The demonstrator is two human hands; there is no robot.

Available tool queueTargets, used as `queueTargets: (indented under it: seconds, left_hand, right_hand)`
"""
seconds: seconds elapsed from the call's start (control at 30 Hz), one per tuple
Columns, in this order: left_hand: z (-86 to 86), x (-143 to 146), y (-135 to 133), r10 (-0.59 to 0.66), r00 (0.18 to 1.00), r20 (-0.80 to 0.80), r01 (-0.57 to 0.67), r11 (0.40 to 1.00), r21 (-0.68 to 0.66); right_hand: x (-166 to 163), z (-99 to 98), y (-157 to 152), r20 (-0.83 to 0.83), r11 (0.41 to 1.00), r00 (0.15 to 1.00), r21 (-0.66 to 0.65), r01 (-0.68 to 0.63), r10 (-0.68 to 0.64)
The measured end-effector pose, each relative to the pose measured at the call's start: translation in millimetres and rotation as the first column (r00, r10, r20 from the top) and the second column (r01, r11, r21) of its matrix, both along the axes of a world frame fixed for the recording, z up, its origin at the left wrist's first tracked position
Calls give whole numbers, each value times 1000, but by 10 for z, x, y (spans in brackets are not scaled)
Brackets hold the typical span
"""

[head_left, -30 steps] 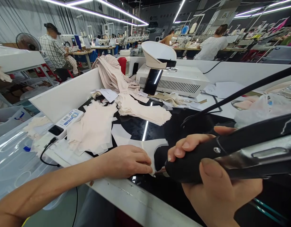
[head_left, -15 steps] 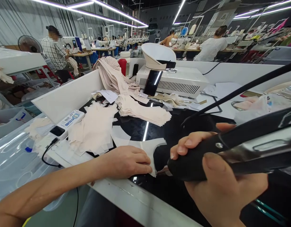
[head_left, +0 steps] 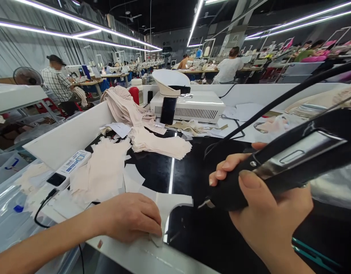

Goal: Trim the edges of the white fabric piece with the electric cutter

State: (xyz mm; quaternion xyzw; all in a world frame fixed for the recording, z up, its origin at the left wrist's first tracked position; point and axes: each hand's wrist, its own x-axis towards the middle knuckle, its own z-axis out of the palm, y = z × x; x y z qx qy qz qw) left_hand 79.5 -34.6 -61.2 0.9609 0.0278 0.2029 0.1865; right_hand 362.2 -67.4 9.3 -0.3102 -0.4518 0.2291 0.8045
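Observation:
My left hand (head_left: 132, 217) is closed, its fingers pinching the near end of a white cut fabric piece (head_left: 171, 201) with a curved edge. The piece lies on the black glossy tabletop (head_left: 187, 232) near the front edge. In my right hand (head_left: 267, 209) is a black corded hand tool (head_left: 298, 158) with a silver panel, wrapped by fingers and thumb. Its small metal tip (head_left: 205, 204) points left, just right of the piece and apart from it. Another white piece (head_left: 132, 179) lies behind my left hand.
Stacked pale pink fabric pieces (head_left: 104, 163) lie left, with another stack (head_left: 161, 144) behind. A white power unit (head_left: 67, 171) sits at the left edge. At the back stand a phone (head_left: 168, 110) and a vented white box (head_left: 195, 108). The tool's black cable (head_left: 267, 110) crosses the right side.
My left hand has drawn the white piece left and towards the front edge. The tool tip, earlier close to the piece's near end, is now farther from that end. The view has shifted.

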Motion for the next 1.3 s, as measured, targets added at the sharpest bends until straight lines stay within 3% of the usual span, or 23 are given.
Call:
queueTargets:
  seconds: [0.13,0.33,0.43,0.63,0.77,1.0,1.3]
  left_hand:
    - [122,90,1,38,998,47,-38,999,-7]
    - [111,530,125,152,980,132,-187,928,322]
    - [36,652,162,185,977,103,-211,892,400]
    - [-61,657,192,233,972,3,-212,877,431]
    - [-66,657,187,264,964,40,-255,866,430]
    - [-95,648,131,321,945,63,-315,842,438]
    - [-73,637,105,340,941,0,-303,839,452]
  right_hand:
    - [104,-11,48,41,999,999,-38,20,-18]
    - [73,-108,161,55,999,998,-37,17,-15]
    - [38,-181,204,73,1000,997,-28,-10,12]
    - [11,-293,226,112,998,992,-37,-48,52]
    - [-8,-324,244,116,1000,993,-4,-20,20]
    - [-15,-336,250,121,1000,993,13,-6,4]
    - [38,-267,241,137,1000,990,7,-17,16]
